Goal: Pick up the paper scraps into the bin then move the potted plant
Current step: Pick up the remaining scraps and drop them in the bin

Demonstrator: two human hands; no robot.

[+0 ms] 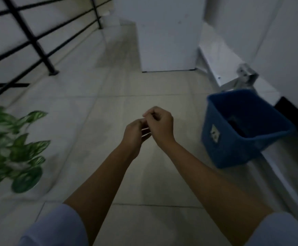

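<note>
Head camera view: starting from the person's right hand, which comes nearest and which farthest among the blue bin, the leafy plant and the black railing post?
From the right hand:
1. Blue bin, on the floor just to its right.
2. Leafy plant, at the left edge.
3. Black railing post, bolted to the floor up at the far left.

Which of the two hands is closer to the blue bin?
The right hand. It is the one on the side of the blue bin and reaches farther forward; the left hand is beside it, on the side of the plant.
</note>
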